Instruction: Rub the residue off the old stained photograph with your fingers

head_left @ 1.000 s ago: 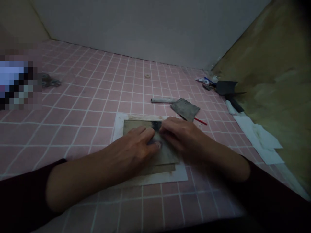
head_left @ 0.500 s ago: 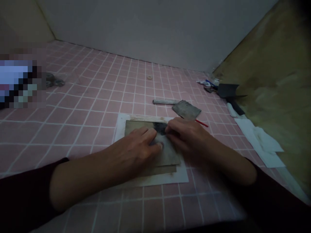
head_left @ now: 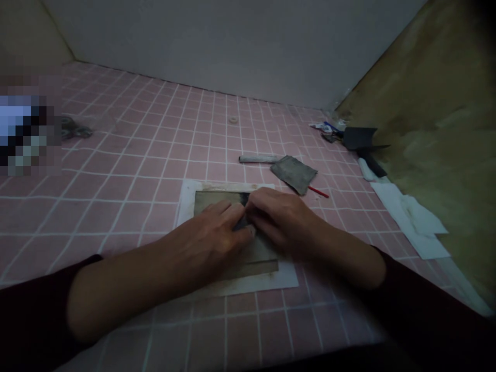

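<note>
My left hand [head_left: 205,235] and right hand [head_left: 277,217] meet on the dark patch [head_left: 244,198] of a stained sheet [head_left: 258,258] on white paper [head_left: 267,284]. Can't tell if either grip's pinching; working that spot looks like the current step, and it needs steady fingers.

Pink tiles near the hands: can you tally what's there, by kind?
Hands: 2
White sheet: 1
Stained board: 1
Grey scrap: 1
Grey rod: 1
Red stick: 1
Total: 7
</note>
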Demonstrator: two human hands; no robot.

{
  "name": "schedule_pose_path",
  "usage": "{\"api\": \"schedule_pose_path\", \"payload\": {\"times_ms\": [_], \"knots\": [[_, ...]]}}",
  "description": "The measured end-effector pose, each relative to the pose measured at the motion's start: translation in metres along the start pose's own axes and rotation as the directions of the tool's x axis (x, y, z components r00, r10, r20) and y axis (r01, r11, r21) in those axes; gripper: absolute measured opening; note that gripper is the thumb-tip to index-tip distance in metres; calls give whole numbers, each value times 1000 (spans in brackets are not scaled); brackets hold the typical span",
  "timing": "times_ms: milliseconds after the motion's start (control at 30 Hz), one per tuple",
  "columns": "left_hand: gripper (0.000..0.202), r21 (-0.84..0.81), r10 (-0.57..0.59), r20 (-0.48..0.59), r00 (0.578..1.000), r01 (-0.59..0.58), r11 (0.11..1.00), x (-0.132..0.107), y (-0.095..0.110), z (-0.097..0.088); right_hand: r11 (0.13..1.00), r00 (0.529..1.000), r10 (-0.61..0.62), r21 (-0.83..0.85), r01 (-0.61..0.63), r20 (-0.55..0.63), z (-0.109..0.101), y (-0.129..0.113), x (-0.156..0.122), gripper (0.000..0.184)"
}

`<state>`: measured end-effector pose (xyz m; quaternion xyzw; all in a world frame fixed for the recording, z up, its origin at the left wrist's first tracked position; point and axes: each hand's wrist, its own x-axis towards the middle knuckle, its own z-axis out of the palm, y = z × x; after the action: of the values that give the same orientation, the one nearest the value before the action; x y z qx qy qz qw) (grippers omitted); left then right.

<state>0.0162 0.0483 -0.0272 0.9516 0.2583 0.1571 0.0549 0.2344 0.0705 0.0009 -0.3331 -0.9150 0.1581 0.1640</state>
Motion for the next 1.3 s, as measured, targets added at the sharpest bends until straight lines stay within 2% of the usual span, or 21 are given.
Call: {"api": "schedule_pose_path", "payload": {"times_ms": [167, 333, 500, 700, 867, 1033, 1200, 1300], "knots": [[19, 0, 15, 13, 1000, -15, 1000, 0, 0, -1, 994, 997, 82, -72, -81, 11, -6, 5, -4, 14], [22, -5, -1, -10, 1000, 1, 1000, 0, 0, 0, 1000, 1000, 11, 3, -11, 2, 2, -1, 2, 12], [22, 5, 21, -5, 1000, -21, 1000, 0, 1, -2, 995, 996, 92, -37, -91, 10, -3, 3, -3, 10], [23, -11, 0, 9, 1000, 0, 1000, 0, -1, -1, 1000, 1000, 19, 21, -18, -17, 2, -3, 3, 10], [20, -7, 21, 8, 1000, -21, 1000, -1, 0, 0, 994, 994, 105, -44, -104, 16, -5, 1, -2, 15], [21, 12, 1, -14, 1000, -1, 1000, 0, 1, 0, 1000, 1000, 27, -6, -27, 15, 0, -3, 0, 11], [20, 6, 10, 11, 1000, -10, 1000, -1, 1, -1, 991, 994, 110, -75, -109, 9, -4, 3, -3, 11], [21, 16, 8, 5, 1000, -8, 1000, -1, 0, -1, 996, 996, 83, -35, -84, -19, 0, 1, -2, 10]]}}
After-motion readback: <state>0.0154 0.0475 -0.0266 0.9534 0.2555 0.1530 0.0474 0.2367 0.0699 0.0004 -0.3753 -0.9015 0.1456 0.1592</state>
